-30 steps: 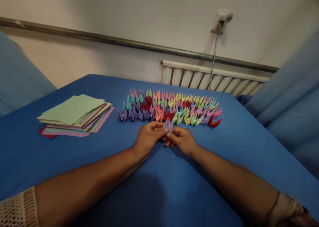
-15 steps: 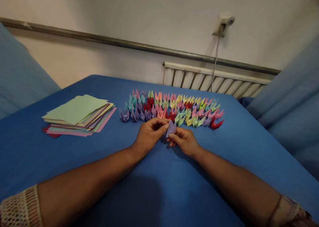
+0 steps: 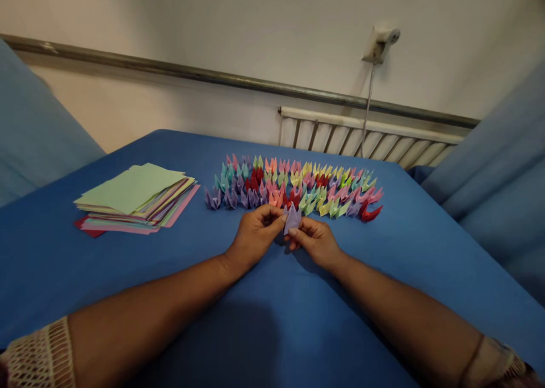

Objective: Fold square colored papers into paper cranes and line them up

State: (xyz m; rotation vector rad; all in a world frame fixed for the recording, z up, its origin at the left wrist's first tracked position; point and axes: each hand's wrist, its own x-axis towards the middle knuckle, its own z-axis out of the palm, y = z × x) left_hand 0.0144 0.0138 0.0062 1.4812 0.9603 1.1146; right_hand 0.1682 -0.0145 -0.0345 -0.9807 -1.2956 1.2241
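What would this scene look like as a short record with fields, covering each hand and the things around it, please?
Left hand: pinches the purple folded paper at its left edge
Right hand: pinches the same piece low on its right side
Folded paper figures: many colours, in rows just beyond the hands
Paper stack: on the left, pale green sheet on top, red corner showing underneath
Surface: blue-covered table
Background: metal rail, radiator and wall socket

Running dim overall; casting a soft shadow (image 3: pixel 242 337) (darkest near the bottom) onto the blue tabletop (image 3: pixel 306 297); glinting faintly on the rail (image 3: pixel 191 72); blurring the right sleeve (image 3: pixel 491 362).
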